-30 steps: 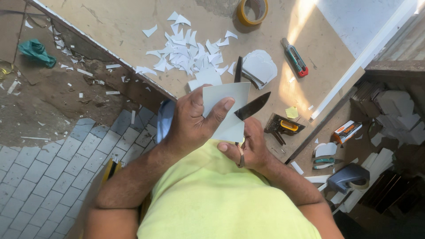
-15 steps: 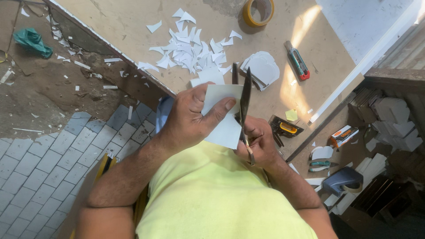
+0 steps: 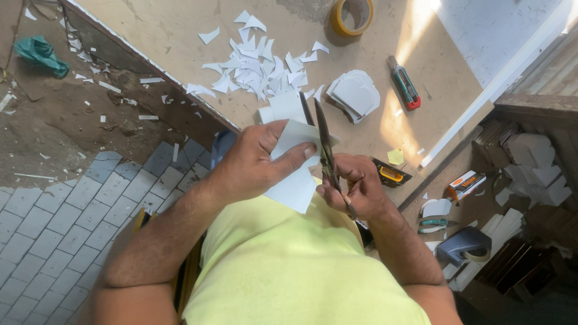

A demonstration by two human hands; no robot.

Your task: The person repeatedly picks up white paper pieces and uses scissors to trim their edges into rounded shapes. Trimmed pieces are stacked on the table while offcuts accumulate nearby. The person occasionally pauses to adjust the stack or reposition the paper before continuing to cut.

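My left hand (image 3: 256,162) grips a white sheet of card (image 3: 295,180), thumb across its front. My right hand (image 3: 355,186) holds dark scissors (image 3: 322,141) by the handles, with the blades closed and pointing away from me along the sheet's right edge. Both hands are over my lap, just short of the near edge of the brown board table (image 3: 180,30). A pile of white offcuts (image 3: 259,69) lies on the table beyond the scissors. A stack of cut white shapes (image 3: 355,93) sits to its right.
A tape roll (image 3: 352,15) lies at the table's far side, a red and green utility knife (image 3: 404,84) at the right. A yellow tape measure (image 3: 391,173) rests by the table's corner. Boxes and tools lie on the ground at right. Paving and dirt are at left.
The scissor blades were spread wide one second ago; they have swung shut along the sheet's right edge. My left hand still holds the sheet, shifted slightly.
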